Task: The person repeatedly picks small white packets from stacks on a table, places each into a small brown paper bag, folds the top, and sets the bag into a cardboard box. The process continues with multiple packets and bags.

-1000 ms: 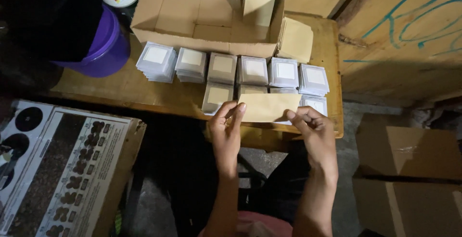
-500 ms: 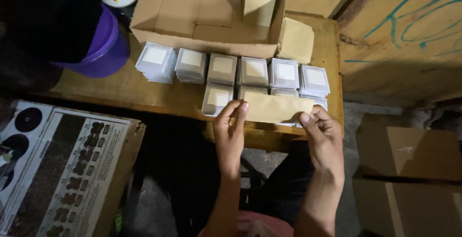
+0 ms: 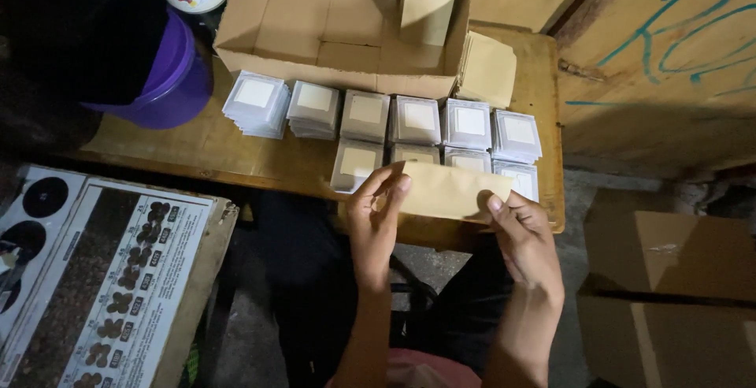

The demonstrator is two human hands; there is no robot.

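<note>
brown paper envelope (image 3: 449, 191) pinched between left hand (image 3: 376, 215) and right hand (image 3: 526, 234); 10 card stacks (image 3: 417, 120) wait at 12 o'clock (carton (image 3: 331, 33) nearly empty), so little looks done.

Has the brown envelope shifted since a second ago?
Barely. The envelope, held by the left hand and right hand, sits slightly lower against the card stacks on the table.

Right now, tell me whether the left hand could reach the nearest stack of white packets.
Probably yes: the left hand is beside that stack of white packets with nothing between, though it shares the brown envelope with the right hand.
</note>
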